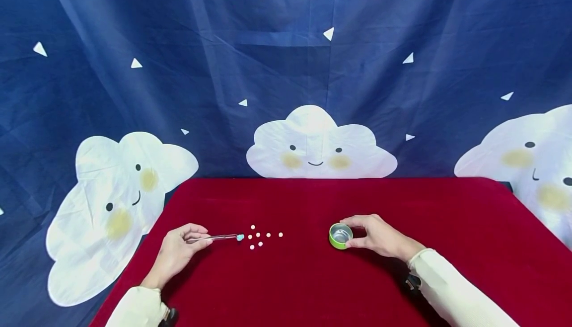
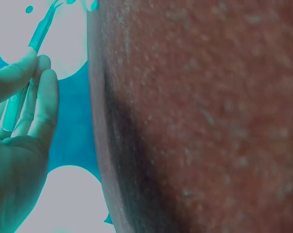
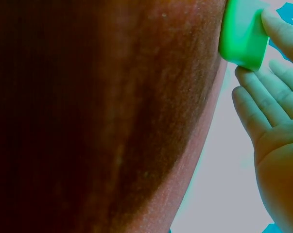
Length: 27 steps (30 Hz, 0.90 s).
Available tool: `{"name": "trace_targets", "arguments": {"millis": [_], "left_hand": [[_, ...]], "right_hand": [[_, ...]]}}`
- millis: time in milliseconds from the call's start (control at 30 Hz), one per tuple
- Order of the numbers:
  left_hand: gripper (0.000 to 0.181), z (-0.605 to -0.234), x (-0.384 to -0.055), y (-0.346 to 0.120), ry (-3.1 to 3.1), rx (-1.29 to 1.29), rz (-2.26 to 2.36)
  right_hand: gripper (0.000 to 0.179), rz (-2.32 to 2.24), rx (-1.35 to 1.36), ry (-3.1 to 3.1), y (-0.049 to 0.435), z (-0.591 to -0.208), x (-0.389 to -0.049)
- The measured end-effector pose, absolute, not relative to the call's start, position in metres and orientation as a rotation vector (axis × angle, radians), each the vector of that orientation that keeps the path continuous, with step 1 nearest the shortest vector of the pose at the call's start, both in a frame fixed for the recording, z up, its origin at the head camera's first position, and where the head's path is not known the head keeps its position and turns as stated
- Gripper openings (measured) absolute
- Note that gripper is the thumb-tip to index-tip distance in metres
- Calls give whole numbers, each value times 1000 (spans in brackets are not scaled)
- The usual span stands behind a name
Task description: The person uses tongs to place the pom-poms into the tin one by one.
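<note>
My left hand (image 1: 176,250) pinches a pair of metal tweezers (image 1: 219,237) between thumb and fingers, their tips pointing right. At those tips sits a small light-blue piece (image 1: 240,237); whether it is gripped or only touched I cannot tell. Several small pale beads (image 1: 257,235) lie scattered just right of it. In the left wrist view the tweezers (image 2: 42,31) run up from the fingers. With thumb and fingers, my right hand (image 1: 380,236) holds the side of a small round green tin (image 1: 341,245), open at the top with a silvery inside. The right wrist view shows the tin's green wall (image 3: 243,39).
A red cloth (image 1: 295,287) covers the table. Behind its far edge hangs a dark blue curtain (image 1: 286,68) printed with smiling white clouds and small white triangles. A stretch of red cloth separates the beads from the tin.
</note>
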<state>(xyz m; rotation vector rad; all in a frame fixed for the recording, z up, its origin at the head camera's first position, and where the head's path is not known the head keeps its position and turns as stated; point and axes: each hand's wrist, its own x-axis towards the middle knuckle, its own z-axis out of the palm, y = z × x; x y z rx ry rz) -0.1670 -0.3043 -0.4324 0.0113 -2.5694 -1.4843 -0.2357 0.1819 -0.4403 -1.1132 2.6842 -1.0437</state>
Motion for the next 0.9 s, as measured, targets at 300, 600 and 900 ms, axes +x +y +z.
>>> {"name": "trace_targets", "arguments": {"millis": [300,600,900], "left_hand": [[31,-430,-171,-294,-2556,-24,-1499],[30,-433,-176,-284,-2535,-57,-1527],[28,-429,-183,-265,-2540,-51,-1534]], "right_hand": [[53,-1044,-1071,2687,181,-438,-234],[57,-1134,-1059,2645,182,-440,-236],[59,-1188,-1037,2613,184,-442,-237]]}}
